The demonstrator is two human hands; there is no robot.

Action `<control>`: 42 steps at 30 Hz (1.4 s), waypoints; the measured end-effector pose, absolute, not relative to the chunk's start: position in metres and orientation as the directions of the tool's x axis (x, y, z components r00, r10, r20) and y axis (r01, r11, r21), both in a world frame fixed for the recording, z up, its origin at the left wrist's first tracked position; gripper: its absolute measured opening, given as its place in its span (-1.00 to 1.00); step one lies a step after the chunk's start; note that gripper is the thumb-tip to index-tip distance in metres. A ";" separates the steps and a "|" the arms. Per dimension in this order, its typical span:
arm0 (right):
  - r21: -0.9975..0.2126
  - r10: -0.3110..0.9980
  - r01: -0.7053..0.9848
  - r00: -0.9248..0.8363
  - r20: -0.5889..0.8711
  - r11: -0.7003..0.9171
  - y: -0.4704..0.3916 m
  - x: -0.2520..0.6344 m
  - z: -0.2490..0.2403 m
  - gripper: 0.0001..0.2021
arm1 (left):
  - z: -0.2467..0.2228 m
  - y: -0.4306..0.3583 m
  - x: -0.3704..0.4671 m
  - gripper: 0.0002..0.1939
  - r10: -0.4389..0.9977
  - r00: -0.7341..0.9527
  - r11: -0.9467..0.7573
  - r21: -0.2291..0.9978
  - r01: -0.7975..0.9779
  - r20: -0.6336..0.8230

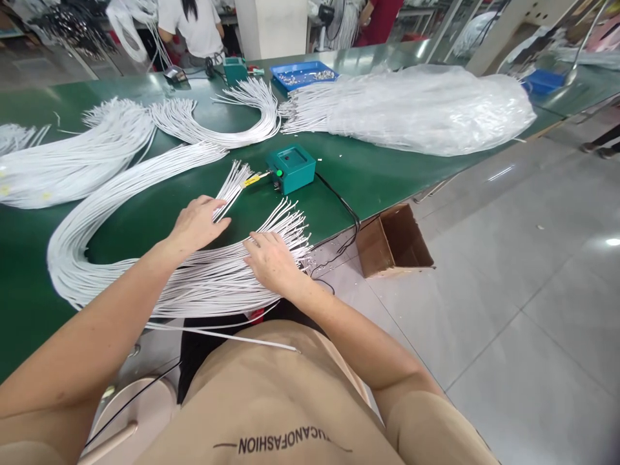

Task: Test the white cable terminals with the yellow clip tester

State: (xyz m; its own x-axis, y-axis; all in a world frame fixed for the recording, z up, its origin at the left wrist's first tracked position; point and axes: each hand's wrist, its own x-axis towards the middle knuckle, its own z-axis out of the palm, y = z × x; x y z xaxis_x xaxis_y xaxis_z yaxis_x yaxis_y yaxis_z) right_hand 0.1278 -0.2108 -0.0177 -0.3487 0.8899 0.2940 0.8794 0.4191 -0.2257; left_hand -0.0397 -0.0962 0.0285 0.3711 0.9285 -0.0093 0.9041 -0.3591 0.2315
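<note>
My left hand [199, 224] is closed round a small bundle of white cables [233, 185], whose upper ends lie beside a yellow-handled tool [252, 180]. Just right of that tool sits a small teal box [292, 169] with a green button. A large bundle of white cables [203, 284] curves round on the left and runs along the table's near edge. My right hand [272, 259] rests on this bundle near its loose ends, fingers bent against the cables; whether it pinches one is hidden. One cable hangs apart over my lap.
On the green table [334, 213] lie more cable bundles [82, 155], a plastic-wrapped bundle [416, 106] and a blue tray [304, 74] of small parts. An open cardboard box [394, 242] stands on the floor at right. A person in white [196, 29] is across the table.
</note>
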 end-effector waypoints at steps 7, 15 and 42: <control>-0.211 0.942 0.948 -0.171 0.289 0.237 -0.218 0.156 -0.013 -0.66 | 0.018 -0.104 0.024 -0.59 0.845 0.533 -0.472 0.531 0.704 0.044; -0.215 0.945 0.951 -0.156 0.288 0.223 -0.230 0.155 -0.023 -0.62 | 0.010 -0.088 0.045 -0.59 0.823 0.558 -0.503 0.316 0.804 -0.109; -0.213 0.916 0.947 -0.147 0.374 0.239 -0.232 0.157 -0.040 -0.61 | 0.023 -0.105 0.046 -0.59 0.794 0.558 -0.388 0.505 0.771 -0.242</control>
State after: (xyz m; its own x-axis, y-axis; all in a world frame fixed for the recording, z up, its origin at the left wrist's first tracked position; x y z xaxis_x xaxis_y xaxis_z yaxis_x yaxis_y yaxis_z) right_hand 0.1568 -0.2317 -0.0398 -0.1468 0.9157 0.3742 0.9475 0.2388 -0.2127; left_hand 0.0465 -0.1049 0.0230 0.5575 0.7941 -0.2419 0.7713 -0.3877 0.5049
